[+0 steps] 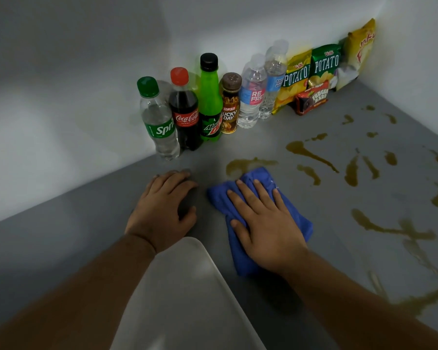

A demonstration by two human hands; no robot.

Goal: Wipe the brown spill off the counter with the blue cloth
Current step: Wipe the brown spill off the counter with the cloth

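The left hand (162, 208) rests palm down on the desk (74, 248), its fingers (173, 178) a little bent and holding nothing. The right hand (266, 228) lies flat, fingers spread, pressing on the blue cloth (259, 175). Both bare arms reach forward.

A: How many bottles (210, 97) stand along the tabletop's (86, 248) back edge?
B: Six: four flavoured drinks and two waters (253, 97).
A: And snacks?
B: Three chip bags (325, 64), one fudge bar pack (314, 99).
A: Cloths?
B: One blue cloth (258, 174).
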